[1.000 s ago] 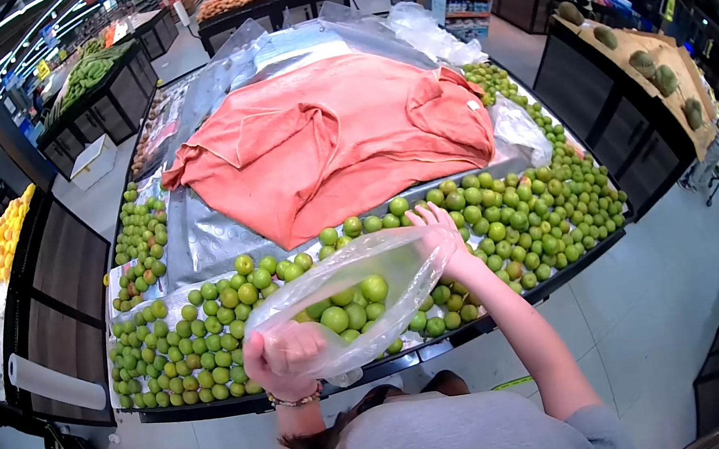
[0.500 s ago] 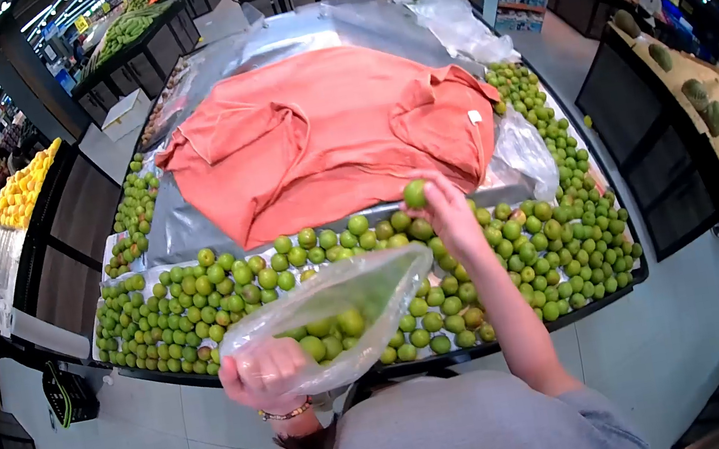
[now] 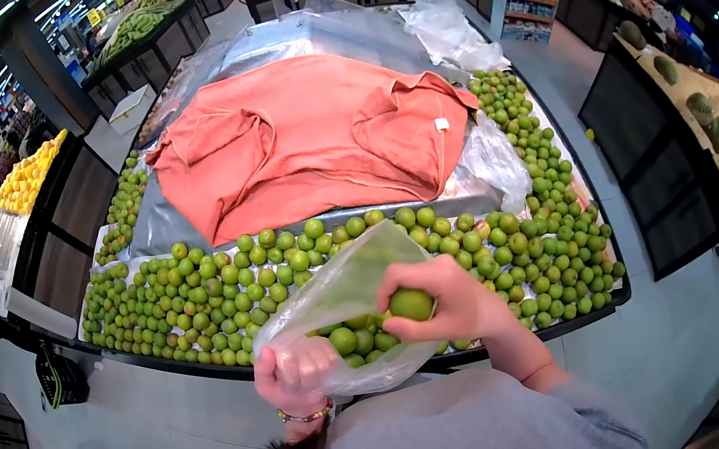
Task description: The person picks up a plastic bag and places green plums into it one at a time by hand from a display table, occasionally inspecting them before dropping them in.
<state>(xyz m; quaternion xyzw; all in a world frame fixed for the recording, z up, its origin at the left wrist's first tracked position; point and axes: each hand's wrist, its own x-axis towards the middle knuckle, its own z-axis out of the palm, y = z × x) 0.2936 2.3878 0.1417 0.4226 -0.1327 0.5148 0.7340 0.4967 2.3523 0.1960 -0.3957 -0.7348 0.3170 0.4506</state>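
Note:
My left hand [image 3: 296, 371] is closed on the rim of a clear plastic bag [image 3: 320, 301], keeping its mouth spread. Several round green fruits [image 3: 361, 341] lie inside, seen through the opening. At the bag's right side, my right hand [image 3: 452, 301] has its fingers wrapped round one round green fruit [image 3: 411, 304], which sits right at the mouth. Behind the bag, a display stand is lined along its front and sides with many loose fruits of the same kind [image 3: 174, 301], some with brownish patches.
A coral-coloured shirt [image 3: 308, 134] is spread over the stand's raised middle. Crumpled clear plastic [image 3: 452, 26] lies at the back right. The stand's dark front edge [image 3: 213, 368] runs just beyond my hands. A counter with yellow fruit [image 3: 24, 184] is left, a melon shelf [image 3: 687, 93] right.
My right hand has come down and back from above the stand with a green fruit, to the bag's mouth. My left hand and the bag have shifted slightly right.

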